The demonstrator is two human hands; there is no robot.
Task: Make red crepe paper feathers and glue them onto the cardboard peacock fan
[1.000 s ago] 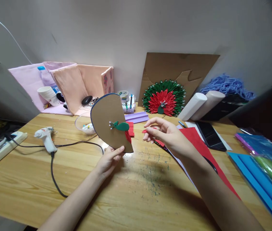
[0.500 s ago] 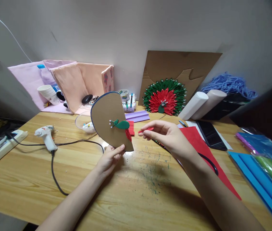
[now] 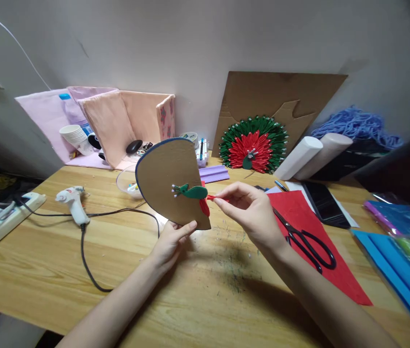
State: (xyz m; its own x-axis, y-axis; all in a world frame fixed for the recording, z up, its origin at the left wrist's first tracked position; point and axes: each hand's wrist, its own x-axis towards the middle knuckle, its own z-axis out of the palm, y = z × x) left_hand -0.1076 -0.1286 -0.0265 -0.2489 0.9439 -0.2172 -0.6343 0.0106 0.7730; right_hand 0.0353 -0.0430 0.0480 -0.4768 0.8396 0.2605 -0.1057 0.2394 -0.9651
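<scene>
My left hand [image 3: 176, 241] grips the lower edge of a rounded cardboard piece [image 3: 165, 169] with a blue rim, held tilted above the table. On its face is a green peacock body [image 3: 195, 192] with a small crest of pins, and a red folded petal [image 3: 204, 208] sits below the body. Between thumb and fingertips, my right hand [image 3: 248, 208] pinches a small red folded strip [image 3: 215, 197], its tip at the cardboard's right edge beside the green body. Whether the strip touches the cardboard, I cannot tell. Black-handled scissors [image 3: 308, 244] lie on red felt [image 3: 339, 270] under my right forearm.
A white glue gun [image 3: 74, 203] with its black cord lies at left, near a power strip [image 3: 5, 227]. A red and green peacock fan [image 3: 252, 145] leans against cardboard at the back. A phone [image 3: 324, 203] and blue sheets [image 3: 389, 270] are at right.
My right hand has moved left, bringing the red strip up to the cardboard's edge. The cardboard piece has turned slightly, and the scissors show more fully.
</scene>
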